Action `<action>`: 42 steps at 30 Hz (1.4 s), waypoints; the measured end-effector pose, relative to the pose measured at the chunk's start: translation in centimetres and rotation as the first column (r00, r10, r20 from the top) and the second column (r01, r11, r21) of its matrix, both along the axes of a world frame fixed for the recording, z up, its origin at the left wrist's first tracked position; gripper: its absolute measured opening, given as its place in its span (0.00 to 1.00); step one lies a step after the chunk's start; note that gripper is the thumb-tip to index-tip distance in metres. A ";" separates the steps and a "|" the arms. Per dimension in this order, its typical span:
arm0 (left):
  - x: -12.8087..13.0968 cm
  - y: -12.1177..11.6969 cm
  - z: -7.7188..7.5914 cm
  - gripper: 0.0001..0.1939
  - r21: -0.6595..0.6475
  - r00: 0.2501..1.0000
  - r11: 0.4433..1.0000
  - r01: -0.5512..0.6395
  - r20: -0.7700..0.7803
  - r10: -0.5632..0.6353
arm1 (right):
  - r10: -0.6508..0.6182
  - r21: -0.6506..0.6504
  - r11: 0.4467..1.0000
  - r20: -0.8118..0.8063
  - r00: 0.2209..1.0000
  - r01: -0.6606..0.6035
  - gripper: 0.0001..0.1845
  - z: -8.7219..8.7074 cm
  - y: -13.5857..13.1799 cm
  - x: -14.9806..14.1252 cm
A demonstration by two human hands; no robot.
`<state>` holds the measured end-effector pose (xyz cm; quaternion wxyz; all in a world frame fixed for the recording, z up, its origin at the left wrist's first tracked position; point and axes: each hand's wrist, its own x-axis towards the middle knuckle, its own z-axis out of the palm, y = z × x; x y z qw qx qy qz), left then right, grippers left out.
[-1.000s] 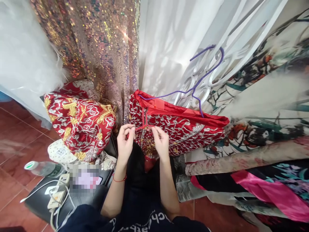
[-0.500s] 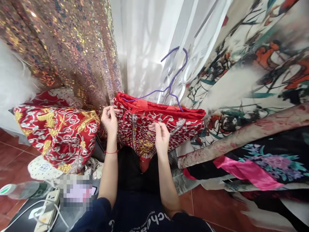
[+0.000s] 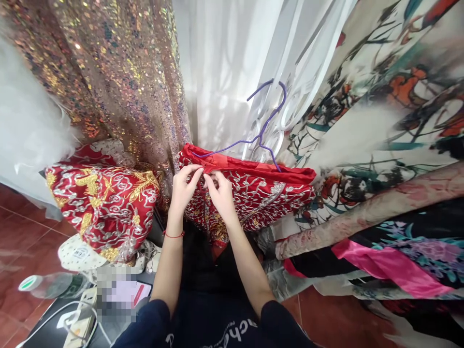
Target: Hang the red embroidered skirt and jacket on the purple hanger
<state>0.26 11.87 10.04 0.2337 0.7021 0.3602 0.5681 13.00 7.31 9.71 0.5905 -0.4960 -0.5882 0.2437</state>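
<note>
A red skirt with silver and gold embroidery hangs in front of me, a purple wire hanger inside its red satin waistband. At the waistband's left part my left hand pinches a thin red tie, thumb against forefinger. My right hand is close beside it, fingertips curled and pressed on the same tie. The two hands' fingertips nearly meet, and they hide most of the tie. The skirt's lower part drops between my knees.
Left lies another red embroidered garment by a dotted white cap. Below are a plastic bottle, a power strip with cables and a phone. Sequinned fabric, white curtain and floral cloth hang behind.
My hands first held the red tie between them, then drew apart sideways, pulling it out along the waistband. Now they have come together again at the waistband. The view has shifted too.
</note>
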 end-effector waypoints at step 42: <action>-1.8 -3.0 2.8 0.15 -0.402 0.874 0.784 0.474 0.107 -0.474 | 0.166 0.226 0.927 0.468 0.868 -0.299 0.15 2.0 -2.0 4.7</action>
